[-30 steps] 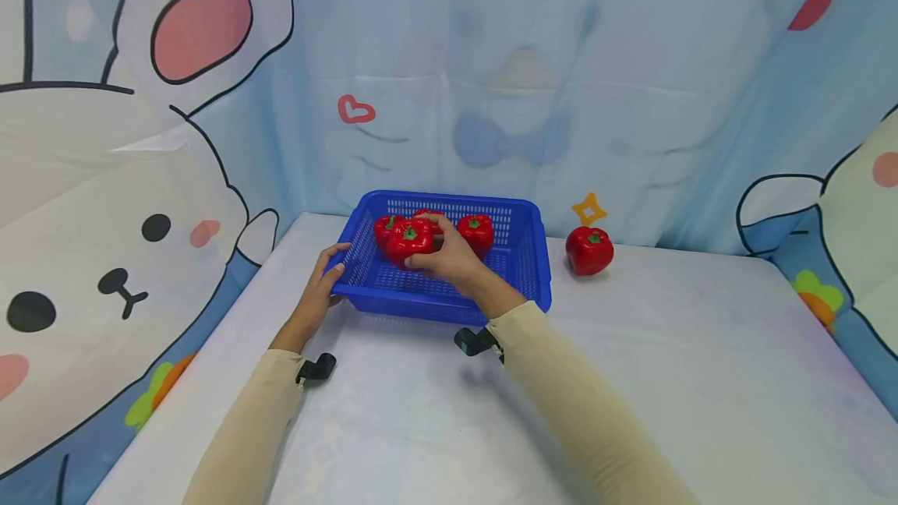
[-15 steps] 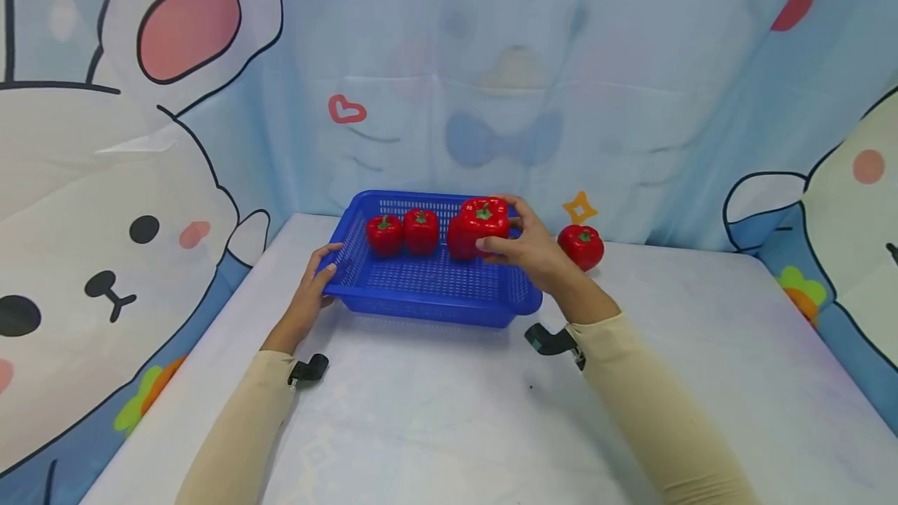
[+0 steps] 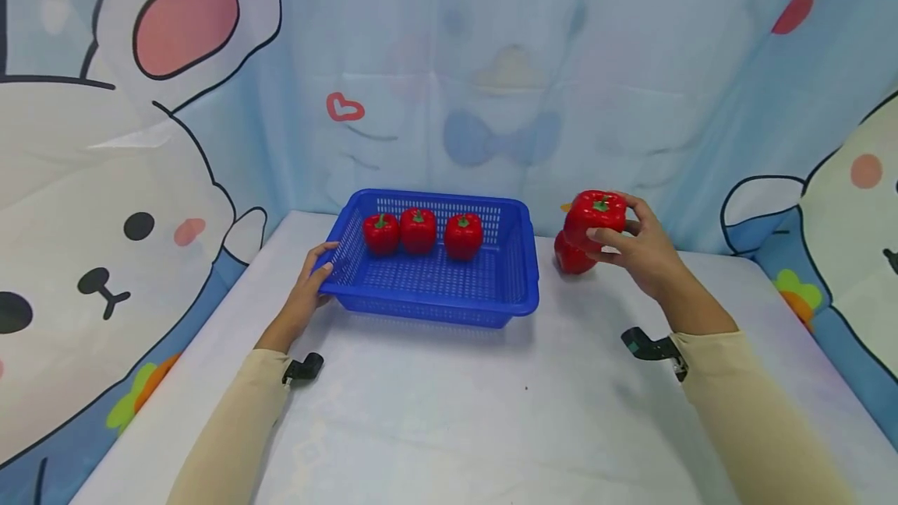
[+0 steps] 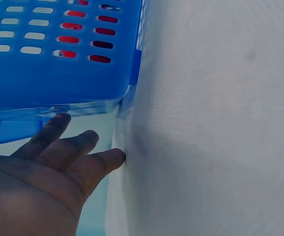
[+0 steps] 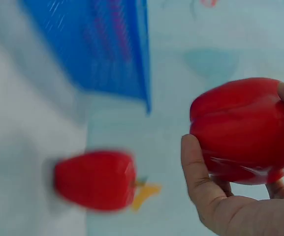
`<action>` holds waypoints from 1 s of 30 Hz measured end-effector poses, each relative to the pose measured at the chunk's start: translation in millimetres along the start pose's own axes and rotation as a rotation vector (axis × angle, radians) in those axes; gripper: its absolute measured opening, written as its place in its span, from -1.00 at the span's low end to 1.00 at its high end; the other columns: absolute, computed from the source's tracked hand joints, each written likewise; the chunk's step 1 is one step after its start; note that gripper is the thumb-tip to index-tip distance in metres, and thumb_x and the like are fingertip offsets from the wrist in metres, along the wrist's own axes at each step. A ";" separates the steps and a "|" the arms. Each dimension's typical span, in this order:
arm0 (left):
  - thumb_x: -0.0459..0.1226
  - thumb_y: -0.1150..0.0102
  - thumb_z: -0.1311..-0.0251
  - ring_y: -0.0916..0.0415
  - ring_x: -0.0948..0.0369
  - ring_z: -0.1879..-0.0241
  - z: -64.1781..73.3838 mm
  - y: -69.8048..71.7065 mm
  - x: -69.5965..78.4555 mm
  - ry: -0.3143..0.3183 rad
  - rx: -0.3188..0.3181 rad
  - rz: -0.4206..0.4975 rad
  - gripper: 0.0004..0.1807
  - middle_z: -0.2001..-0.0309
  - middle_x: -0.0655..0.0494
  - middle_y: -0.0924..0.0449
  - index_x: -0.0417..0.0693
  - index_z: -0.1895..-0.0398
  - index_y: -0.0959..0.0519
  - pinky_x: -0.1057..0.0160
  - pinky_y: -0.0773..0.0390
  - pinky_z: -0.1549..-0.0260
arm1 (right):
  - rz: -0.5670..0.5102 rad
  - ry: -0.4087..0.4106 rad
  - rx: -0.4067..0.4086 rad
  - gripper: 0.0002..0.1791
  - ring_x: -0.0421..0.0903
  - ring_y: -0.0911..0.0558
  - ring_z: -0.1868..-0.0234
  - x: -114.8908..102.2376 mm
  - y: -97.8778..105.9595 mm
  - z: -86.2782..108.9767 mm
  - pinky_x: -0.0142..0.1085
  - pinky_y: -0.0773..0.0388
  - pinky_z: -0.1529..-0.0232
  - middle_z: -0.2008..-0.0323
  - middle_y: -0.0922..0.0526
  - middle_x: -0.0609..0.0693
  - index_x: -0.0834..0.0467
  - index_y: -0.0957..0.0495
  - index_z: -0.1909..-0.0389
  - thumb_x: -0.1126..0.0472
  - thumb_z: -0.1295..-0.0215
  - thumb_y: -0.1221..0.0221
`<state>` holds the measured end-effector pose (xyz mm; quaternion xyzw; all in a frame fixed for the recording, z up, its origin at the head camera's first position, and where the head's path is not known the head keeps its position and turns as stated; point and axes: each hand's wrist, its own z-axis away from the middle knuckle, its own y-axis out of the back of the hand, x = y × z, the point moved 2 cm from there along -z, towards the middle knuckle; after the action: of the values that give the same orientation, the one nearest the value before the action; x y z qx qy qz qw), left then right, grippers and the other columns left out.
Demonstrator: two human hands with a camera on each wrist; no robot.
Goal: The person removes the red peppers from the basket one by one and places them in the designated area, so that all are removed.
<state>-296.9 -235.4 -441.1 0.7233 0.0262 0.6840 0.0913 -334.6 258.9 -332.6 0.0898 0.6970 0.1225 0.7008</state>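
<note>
My right hand [image 3: 648, 252] holds a glossy red bell pepper [image 3: 595, 213] with a green stem, fingers and thumb curled around its sides. It is raised and partly overlaps another red bell pepper [image 3: 571, 256] standing on the table. In the right wrist view, the held pepper [image 5: 245, 130] appears well apart from the one on the table [image 5: 97, 181]. At the left end of a blue plastic basket [image 3: 428, 310], my left hand [image 3: 303, 294] grips the rim with thumb and forefinger; its other fingers [image 4: 100, 164] extend below the rim.
Inside the basket, three red bell peppers stand in a row: a left one [image 3: 382, 234], a middle one [image 3: 418, 231] and a right one [image 3: 463, 237]. The white-covered table [image 3: 435, 411] ends at a blue cartoon curtain [image 3: 393, 154] behind.
My right hand has lifted one bell pepper out of the basket and carried it right, to above the pepper on the table. The left hand stays at the basket's rim.
</note>
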 end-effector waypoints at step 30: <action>-0.01 0.34 -0.50 0.05 -0.26 -0.49 -0.7 -0.3 -1.6 0.012 0.010 -0.005 -0.45 -0.58 -0.06 0.29 0.32 -0.51 0.05 -0.35 -0.05 -0.36 | 0.081 -0.301 0.338 0.49 0.29 0.13 -0.57 200.7 93.2 -99.9 0.14 -0.42 -0.23 -0.59 0.27 0.12 -0.10 0.42 -0.57 -0.44 0.20 -0.38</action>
<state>-297.7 -235.3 -442.7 0.7195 0.0321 0.6880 0.0891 -439.1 402.9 -497.8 0.2511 0.5911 0.0174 0.7663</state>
